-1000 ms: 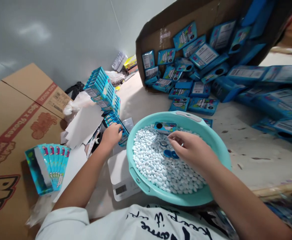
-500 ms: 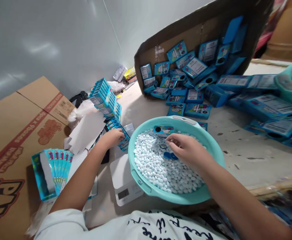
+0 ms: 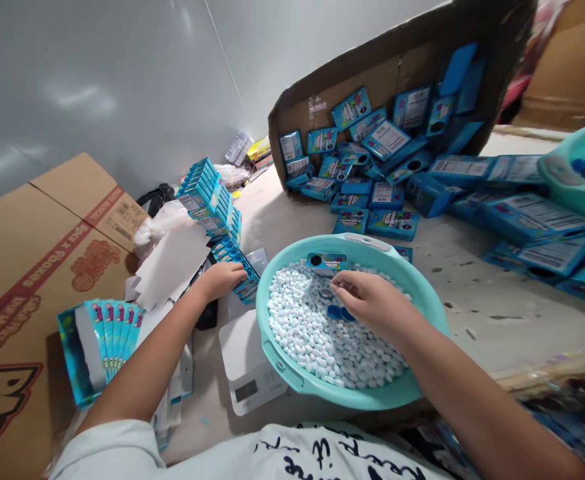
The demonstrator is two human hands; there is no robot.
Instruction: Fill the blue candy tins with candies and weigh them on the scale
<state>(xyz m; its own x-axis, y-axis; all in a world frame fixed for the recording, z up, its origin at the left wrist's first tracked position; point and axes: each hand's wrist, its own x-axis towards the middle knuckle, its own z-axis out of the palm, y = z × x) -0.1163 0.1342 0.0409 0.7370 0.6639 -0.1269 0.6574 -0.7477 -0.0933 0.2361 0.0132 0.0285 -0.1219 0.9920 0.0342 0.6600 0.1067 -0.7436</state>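
My left hand is closed, fingers curled at the near edge of a display box packed with small blue boxes; what the fingertips hold is hidden. Over the teal basin of small white candies, my right hand has its fingers bent together, and I cannot make out anything in them. A small round greyish piece lies by its fingertips. Below the fingers are blue plastic caps. A small blue candy box rests on the candies near the basin's far side.
A white digital scale stands left of the basin. Behind it, a tilted carton spills blue boxes onto the table. Another teal basin is at right. Filled display boxes, white cards and a large carton are at left.
The view has shifted slightly. My left hand has moved a little left and down beside the display box. My right hand stays over the candies, nearly unmoved.
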